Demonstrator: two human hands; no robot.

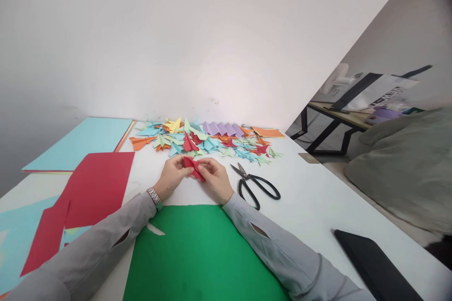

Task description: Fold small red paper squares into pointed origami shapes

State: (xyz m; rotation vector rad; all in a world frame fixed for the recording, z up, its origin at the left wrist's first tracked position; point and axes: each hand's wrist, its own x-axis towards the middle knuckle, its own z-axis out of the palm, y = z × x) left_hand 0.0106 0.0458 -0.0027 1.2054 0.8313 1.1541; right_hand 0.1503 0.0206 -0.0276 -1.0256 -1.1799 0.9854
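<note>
Between my two hands is a small folded piece of red paper (pixel 192 165), held just above the white table. My left hand (pixel 173 175) pinches its left side, thumb in front. On its right side, my right hand (pixel 214 178) grips it with thumb and fingers. The paper's lower folds are partly covered by my thumbs. Just beyond my hands lies a heap of small folded paper planes (pixel 173 143) in several colours. Black-handled scissors (pixel 249 183) rest with blades parted to the right of my right hand. A green sheet (pixel 201 254) lies under my forearms.
Large red sheets (pixel 102 183) and a stack of coloured paper topped with light blue (pixel 84 143) lie on the left. A purple pleated paper strip (pixel 223 129) and orange paper (pixel 268 132) sit by the wall. A black tablet-like slab (pixel 374 263) lies at front right.
</note>
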